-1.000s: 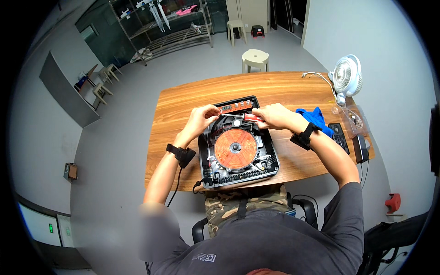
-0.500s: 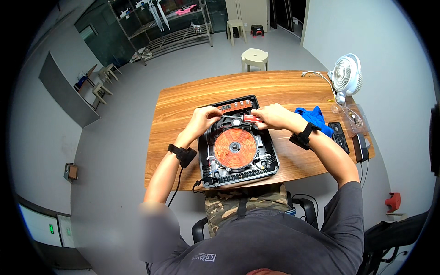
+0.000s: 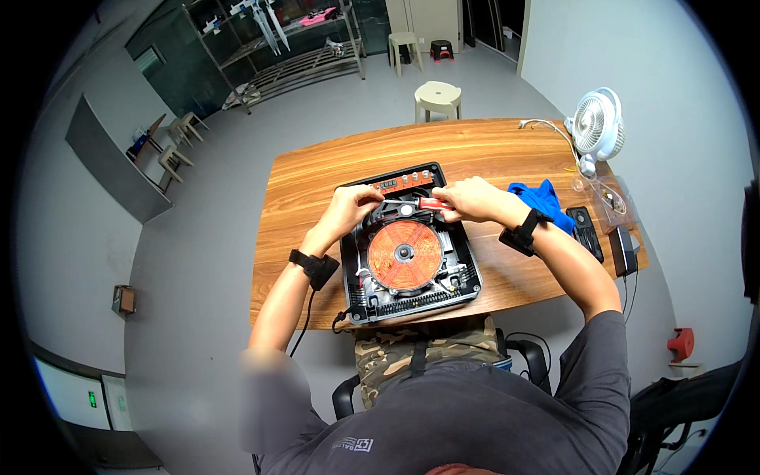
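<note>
On the wooden table [image 3: 317,178] in front of me lies an opened induction cooker [image 3: 473,273], a black housing with its inside exposed. Its round copper coil [image 3: 386,257] sits in the middle, and a reddish control board [image 3: 408,180] runs along the far end. My right hand [image 3: 475,199] is closed round the handle of a red screwdriver [image 3: 431,204], whose shaft points left, above the housing. At the screwdriver's tip, the fingers of my left hand [image 3: 354,207] are pinched together; whatever they hold is too small to make out.
To the right lie a blue cloth [image 3: 538,202], a black handheld device [image 3: 584,235] and a black box [image 3: 623,252] with cables. A white fan [image 3: 598,127] stands at the far right corner by a clear plastic tray [image 3: 617,198]. Beyond the table is a stool [image 3: 438,98].
Both hands and the screwdriver keep nearly the same place over the cooker. The whole view has shifted very slightly.
</note>
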A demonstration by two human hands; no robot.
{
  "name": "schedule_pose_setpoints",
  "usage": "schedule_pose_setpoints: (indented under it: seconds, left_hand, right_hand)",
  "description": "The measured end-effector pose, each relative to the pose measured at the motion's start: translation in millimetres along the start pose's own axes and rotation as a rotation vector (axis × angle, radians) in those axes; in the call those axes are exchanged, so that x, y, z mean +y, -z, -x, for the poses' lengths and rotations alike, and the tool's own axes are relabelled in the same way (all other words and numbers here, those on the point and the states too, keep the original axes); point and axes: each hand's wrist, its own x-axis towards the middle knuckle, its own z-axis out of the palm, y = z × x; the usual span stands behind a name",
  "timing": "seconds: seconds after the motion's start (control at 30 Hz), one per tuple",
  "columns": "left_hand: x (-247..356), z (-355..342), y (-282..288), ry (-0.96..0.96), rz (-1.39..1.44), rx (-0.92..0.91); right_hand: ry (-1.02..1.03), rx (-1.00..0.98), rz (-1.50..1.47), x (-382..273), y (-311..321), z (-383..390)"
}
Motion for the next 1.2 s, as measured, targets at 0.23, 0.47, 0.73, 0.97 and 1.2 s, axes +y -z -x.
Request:
schedule_pose_setpoints:
  seconds: [0.23, 0.47, 0.73, 0.97, 1.2]
  left_hand:
    - [-0.9, -0.5, -2.0, 0.003, -0.012, -0.011]
    - [-7.3, -2.2, -4.9, -0.023, -0.004, 0.010]
    - [-2.1, -0.3, -3.8, 0.036, 0.053, -0.012]
    - [-9.7, 0.5, -4.3, 0.005, 0.112, -0.009]
    - [-2.9, -0.1, -3.1, 0.027, 0.090, -0.007]
  right_hand:
    - [-0.009, -0.005, -0.007, 2.7, -1.9, 1.6]
    - [-0.026, -0.013, -0.010, -1.8, 2.9, 5.1]
    - [-0.028, -0.015, -0.029, -0.6, 1.9, 5.9]
    - [-0.028, -0.020, -0.012, -2.3, 7.5, 6.6]
    - [-0.024, -0.022, -0.010, 0.1, 4.4, 7.7]
